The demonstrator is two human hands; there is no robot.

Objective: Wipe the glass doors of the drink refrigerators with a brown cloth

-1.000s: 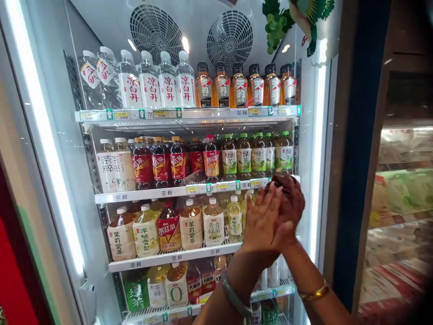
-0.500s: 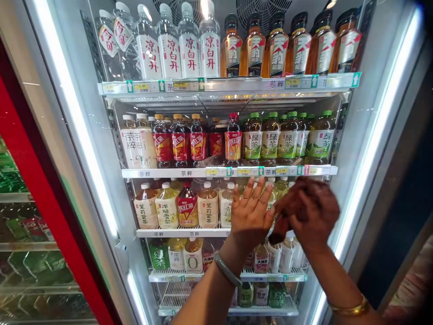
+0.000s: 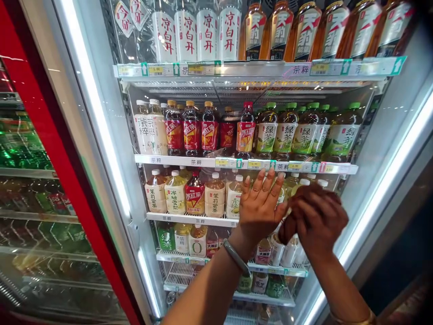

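Fingers spread and raised, my left hand [image 3: 260,210] lies flat in front of the cooler's glass, over the third shelf, and holds nothing. A grey-green bangle [image 3: 236,256] circles that wrist. Just to its right, my right hand [image 3: 320,219] is closed on a crumpled dark brown cloth [image 3: 289,225], which bunches above and to the left of the fingers. Behind the glass stand red-labelled tea bottles [image 3: 209,128] and green tea bottles [image 3: 286,131] on the second shelf.
Clear water bottles [image 3: 208,34] and amber bottles [image 3: 278,34] fill the top shelf. A bright light strip [image 3: 91,104] runs down the cooler's left side. Further left, beyond a red frame edge [image 3: 64,167], is another cooler with bottles.
The view has tilted down and come closer, so the top bottles are cut off. My right hand with the cloth has shifted slightly right and the cloth has changed shape; my left hand stays spread.
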